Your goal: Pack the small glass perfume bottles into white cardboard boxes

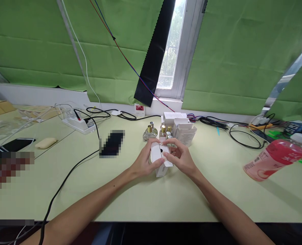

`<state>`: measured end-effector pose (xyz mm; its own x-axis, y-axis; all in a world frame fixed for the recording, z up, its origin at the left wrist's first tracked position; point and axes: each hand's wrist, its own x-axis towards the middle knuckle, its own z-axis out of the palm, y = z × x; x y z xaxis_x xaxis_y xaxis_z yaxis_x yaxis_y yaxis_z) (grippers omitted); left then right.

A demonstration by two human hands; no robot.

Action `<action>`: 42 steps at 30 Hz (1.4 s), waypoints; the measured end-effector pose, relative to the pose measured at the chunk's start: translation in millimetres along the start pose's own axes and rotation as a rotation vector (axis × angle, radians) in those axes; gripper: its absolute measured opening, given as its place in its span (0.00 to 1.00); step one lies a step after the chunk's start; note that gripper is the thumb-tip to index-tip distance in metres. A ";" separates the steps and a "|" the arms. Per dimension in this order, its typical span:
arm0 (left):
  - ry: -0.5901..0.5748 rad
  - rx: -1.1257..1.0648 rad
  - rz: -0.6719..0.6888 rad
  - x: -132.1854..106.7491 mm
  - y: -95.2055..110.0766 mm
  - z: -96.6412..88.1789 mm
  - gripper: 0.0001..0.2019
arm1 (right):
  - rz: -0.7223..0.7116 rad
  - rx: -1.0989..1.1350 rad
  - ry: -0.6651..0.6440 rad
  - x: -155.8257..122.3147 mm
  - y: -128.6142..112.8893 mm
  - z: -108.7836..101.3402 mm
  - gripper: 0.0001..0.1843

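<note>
A small white carton (160, 160) stands on the pale green table (145, 200) in front of me, its top flap open with a dark spot showing inside. My left hand (142, 162) wraps round the carton's left side. My right hand (181, 157) pinches the flap from the right, fingers curled on it. Just behind the hands stand several small glass perfume bottles with gold caps (149, 132) and a cluster of white cartons (181, 128).
A pink drink bottle (274, 158) stands at the right. Black cables (240, 131) and a white power strip (78, 124) lie along the back. A black cable (64, 183) runs to the front edge. A phone (16, 144) and a yellow pad (45, 143) lie left.
</note>
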<state>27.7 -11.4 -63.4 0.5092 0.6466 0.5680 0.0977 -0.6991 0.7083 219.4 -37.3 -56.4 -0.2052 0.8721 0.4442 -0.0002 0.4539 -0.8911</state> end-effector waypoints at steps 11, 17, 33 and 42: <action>0.026 0.140 0.119 2.4 7.6 -1.8 0.10 | -0.015 0.002 0.008 -0.4 0.3 -0.5 0.17; 0.017 0.130 0.118 2.3 6.8 -2.6 0.10 | -0.017 0.001 0.009 -1.2 -0.3 0.0 0.20; 0.037 0.159 0.105 1.3 4.9 -1.6 0.12 | -0.020 -0.002 0.003 -0.4 -1.0 0.0 0.20; 0.038 0.145 0.135 2.1 4.5 -1.5 0.12 | -0.013 0.009 -0.006 -1.1 -2.8 0.2 0.19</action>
<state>28.0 -12.7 -58.4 0.4936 0.5531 0.6711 0.1545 -0.8152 0.5583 219.4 -39.5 -54.5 -0.2114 0.8650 0.4552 -0.0117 0.4634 -0.8861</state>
